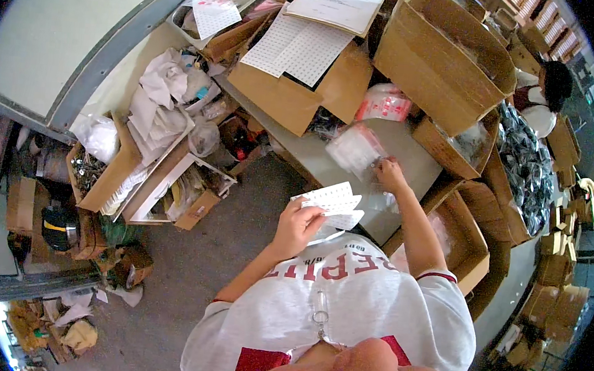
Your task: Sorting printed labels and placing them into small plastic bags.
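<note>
My left hand (297, 226) is closed around several white label sheets (332, 201), fanned out in front of my chest and printed with rows of small marks. Over the table, my right hand (388, 175) pinches the edge of a clear plastic bag at the near right corner of a stack of bags (354, 148). Its fingertips are partly hidden and slightly blurred. Behind that stack lies a clear packet with red print (384, 104). More label sheets (298, 47) rest on a flattened cardboard box (269, 97) at the table's far left.
A large open carton (442, 57) stands at the back right, with another open carton (473, 236) beside my right arm. Farther right, a box holds black wrapped parts (522, 170). Boxes of paper scraps (160, 96) stand to the left. A person (546, 94) is at the far right.
</note>
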`<state>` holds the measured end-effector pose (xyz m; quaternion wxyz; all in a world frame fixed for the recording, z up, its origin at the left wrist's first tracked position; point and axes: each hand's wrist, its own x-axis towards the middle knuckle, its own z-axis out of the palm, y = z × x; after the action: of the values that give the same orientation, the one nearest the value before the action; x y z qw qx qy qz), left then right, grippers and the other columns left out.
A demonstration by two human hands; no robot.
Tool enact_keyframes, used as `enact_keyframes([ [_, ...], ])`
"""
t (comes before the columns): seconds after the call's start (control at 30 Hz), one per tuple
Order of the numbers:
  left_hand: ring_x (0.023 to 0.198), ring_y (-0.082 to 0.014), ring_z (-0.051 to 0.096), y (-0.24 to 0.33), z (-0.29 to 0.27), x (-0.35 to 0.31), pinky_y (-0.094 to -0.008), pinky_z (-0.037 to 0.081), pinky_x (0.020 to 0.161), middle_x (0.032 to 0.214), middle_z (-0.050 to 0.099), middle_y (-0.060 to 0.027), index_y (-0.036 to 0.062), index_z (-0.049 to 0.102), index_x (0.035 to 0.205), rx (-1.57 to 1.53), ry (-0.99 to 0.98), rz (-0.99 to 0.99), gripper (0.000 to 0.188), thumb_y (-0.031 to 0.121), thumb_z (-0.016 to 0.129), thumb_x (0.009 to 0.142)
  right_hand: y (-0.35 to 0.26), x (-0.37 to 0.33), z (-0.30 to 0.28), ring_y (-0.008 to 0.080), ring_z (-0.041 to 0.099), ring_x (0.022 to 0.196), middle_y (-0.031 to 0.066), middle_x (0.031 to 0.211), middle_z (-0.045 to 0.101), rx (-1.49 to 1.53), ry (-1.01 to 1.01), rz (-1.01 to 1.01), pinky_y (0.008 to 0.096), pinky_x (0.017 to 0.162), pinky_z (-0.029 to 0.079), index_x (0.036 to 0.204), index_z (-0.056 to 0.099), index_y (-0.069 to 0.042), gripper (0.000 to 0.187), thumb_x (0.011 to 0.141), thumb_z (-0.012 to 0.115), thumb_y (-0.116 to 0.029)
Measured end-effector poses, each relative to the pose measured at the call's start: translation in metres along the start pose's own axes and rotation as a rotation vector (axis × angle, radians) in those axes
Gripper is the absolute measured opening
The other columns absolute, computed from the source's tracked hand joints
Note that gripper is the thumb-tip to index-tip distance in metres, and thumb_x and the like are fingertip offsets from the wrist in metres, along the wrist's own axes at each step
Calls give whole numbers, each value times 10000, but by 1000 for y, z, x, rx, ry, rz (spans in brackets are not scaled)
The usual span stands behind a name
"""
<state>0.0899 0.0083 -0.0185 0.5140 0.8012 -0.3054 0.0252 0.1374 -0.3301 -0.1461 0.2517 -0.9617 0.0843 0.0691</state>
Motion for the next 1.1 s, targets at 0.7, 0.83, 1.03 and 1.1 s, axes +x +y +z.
enact_keyframes([
  [0.7,894,-319,569,22,-3,14,-380,472,777,1001,593,-103,34,681,928,12,-260,336,183,65,683,748,-195,-74,-118,260,632,837,120,922,648,385,-365,-633,356,753,495,968,630,-25,210,783,674,-114],
  [0.83,906,-317,566,20,-1,10,-380,472,781,1019,594,-99,22,676,925,35,-333,366,187,60,682,741,-207,-81,-122,278,627,841,124,912,643,321,-430,-673,364,744,493,957,634,-32,189,783,663,-99],
  [1.03,974,-350,554,17,0,5,-398,467,829,1063,589,-139,24,677,969,24,-414,294,201,106,640,789,-206,-87,-117,292,615,834,126,875,628,345,-422,-638,369,743,491,919,632,-43,149,776,650,-80],
  [1.1,957,-346,552,11,2,3,-392,467,815,1068,589,-141,13,673,965,60,-439,314,200,104,638,791,-206,-89,-112,306,607,812,129,858,620,282,-375,-600,377,731,486,871,617,-34,117,762,645,-66],
])
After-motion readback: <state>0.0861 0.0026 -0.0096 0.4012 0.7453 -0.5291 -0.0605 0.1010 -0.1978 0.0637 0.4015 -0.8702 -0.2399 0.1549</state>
